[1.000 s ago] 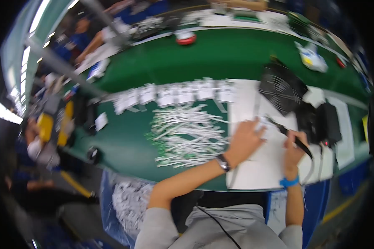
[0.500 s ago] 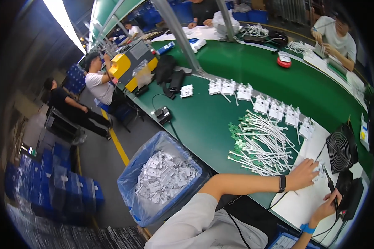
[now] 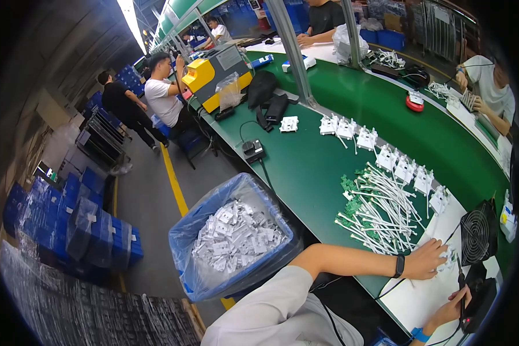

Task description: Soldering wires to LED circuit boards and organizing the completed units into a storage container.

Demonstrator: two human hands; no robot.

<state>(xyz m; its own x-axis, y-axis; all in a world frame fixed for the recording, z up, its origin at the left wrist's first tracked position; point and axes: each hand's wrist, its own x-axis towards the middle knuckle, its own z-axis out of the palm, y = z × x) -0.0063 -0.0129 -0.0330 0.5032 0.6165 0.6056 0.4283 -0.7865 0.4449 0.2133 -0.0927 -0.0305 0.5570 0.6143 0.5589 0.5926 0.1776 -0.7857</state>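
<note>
- Clock's centred on the left hand (image 3: 425, 259), viewed from above.
- That hand is bent over a small white part (image 3: 448, 257) on the white sheet (image 3: 408, 297); can't tell if the fingers are pinched on it.
- Right hand (image 3: 458, 300), 5 o'clock, is wrapped round a black pen-style tool (image 3: 461, 279). Tip's near the part, can't tell if touching.
- Looks done to me: seven white housings (image 3: 387, 157) in a row, 11 to 12 o'clock, leads hanging off several.
- Plenty left, I'd guess: heap of loose white leads (image 3: 386, 210) at 11, bin (image 3: 181, 254) full of white pieces at 9.
- Green desk (image 3: 297, 173); black fan (image 3: 476, 233) at 2.
- Room: yellow-and-grey machine (image 3: 213, 75) and seated co-worker (image 3: 166, 95) at 10, yellow floor line (image 3: 172, 179), wrapped blue boxes (image 3: 98, 236) at 9.
</note>
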